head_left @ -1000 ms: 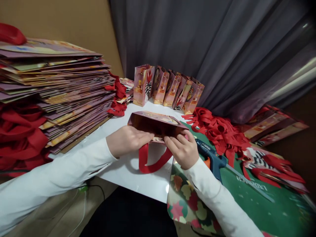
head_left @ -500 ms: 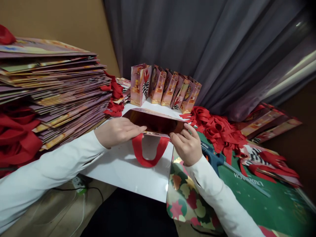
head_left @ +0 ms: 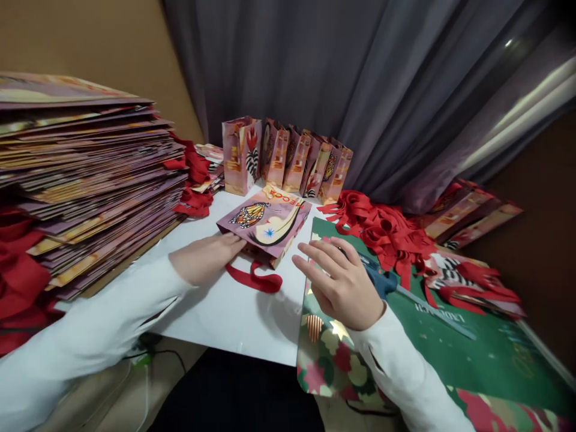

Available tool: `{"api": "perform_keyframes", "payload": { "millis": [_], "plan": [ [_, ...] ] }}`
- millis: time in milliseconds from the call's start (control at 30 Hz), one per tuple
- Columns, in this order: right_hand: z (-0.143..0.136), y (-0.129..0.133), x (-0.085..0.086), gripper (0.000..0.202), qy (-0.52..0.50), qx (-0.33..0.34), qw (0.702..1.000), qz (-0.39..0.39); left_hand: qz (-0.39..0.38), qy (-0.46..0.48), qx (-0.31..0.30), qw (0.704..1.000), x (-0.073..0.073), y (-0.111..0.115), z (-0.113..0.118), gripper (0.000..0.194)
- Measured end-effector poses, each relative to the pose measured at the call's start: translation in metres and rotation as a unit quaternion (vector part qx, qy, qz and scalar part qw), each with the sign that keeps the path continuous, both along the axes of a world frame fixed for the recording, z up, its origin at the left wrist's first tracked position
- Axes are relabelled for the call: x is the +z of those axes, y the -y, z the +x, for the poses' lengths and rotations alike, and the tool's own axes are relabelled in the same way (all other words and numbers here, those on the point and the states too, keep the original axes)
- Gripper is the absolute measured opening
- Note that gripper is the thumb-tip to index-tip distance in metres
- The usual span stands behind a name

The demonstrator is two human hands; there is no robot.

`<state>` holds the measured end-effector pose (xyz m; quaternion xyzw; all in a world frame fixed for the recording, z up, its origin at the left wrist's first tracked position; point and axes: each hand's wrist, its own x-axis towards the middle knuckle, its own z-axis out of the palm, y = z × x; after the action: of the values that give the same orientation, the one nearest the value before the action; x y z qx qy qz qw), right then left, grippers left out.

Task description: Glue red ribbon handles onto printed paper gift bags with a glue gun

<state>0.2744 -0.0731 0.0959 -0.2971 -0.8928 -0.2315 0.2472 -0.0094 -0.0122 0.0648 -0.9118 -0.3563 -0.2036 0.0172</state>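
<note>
A paper bag [head_left: 274,225] with a butterfly print lies on its side on the white board [head_left: 234,318]. Its mouth faces me, and a red ribbon handle [head_left: 256,279] hangs out onto the board. My left hand [head_left: 209,258] is at the bag's left front corner, its fingertips at or just inside the mouth; whether they pinch the paper is hidden. To the right of the bag, my right hand [head_left: 342,279] hovers with its fingers spread and nothing in it, beside a dark blue tool [head_left: 382,281].
Several small bags [head_left: 243,156] stand along the back. A tall stack of flat printed bags [head_left: 90,180] rises at the left. Red ribbons [head_left: 382,228] are heaped at the right, behind a green sheet [head_left: 450,360]; more bags [head_left: 468,213] lean by the curtain.
The bag, held open between both hands before, now lies with its printed face up. My right hand has let go and spread its fingers. The whole view has shifted slightly.
</note>
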Motion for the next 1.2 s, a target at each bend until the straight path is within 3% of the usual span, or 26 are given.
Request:
{"api": "perform_keyframes", "payload": {
  "millis": [67,167,233,333,467,633,867,1200],
  "plan": [
    [0.003,0.006,0.0,0.03,0.005,0.002,1.0,0.002,-0.06,-0.002,0.018,0.998,0.016,0.023,0.015,0.036],
    [0.004,0.013,-0.003,0.027,0.02,-0.012,1.0,0.018,-0.112,0.167,0.057,0.978,0.041,0.06,0.051,0.028],
    [0.004,0.018,-0.007,0.022,0.027,-0.025,0.998,0.042,-0.138,0.242,0.056,0.959,0.047,0.078,0.077,0.025],
    [0.005,0.027,-0.015,0.017,0.027,-0.038,0.996,0.079,-0.183,0.293,0.062,0.936,0.04,0.092,0.106,0.017],
    [0.012,0.041,-0.024,0.016,0.022,-0.056,0.994,0.089,-0.215,0.353,0.07,0.908,0.022,0.097,0.127,0.016],
    [0.025,0.059,-0.032,0.019,0.014,-0.092,0.992,0.086,-0.221,0.374,0.057,0.899,0.013,0.105,0.143,0.014],
    [0.044,0.087,-0.042,0.018,0.04,-0.137,0.99,0.025,-0.241,0.367,0.036,0.898,0.016,0.114,0.148,0.012],
    [0.054,0.121,-0.032,0.025,-0.03,-0.015,0.988,-0.151,-0.228,0.375,0.0,0.898,0.02,0.11,0.148,0.017]
  ]
}}
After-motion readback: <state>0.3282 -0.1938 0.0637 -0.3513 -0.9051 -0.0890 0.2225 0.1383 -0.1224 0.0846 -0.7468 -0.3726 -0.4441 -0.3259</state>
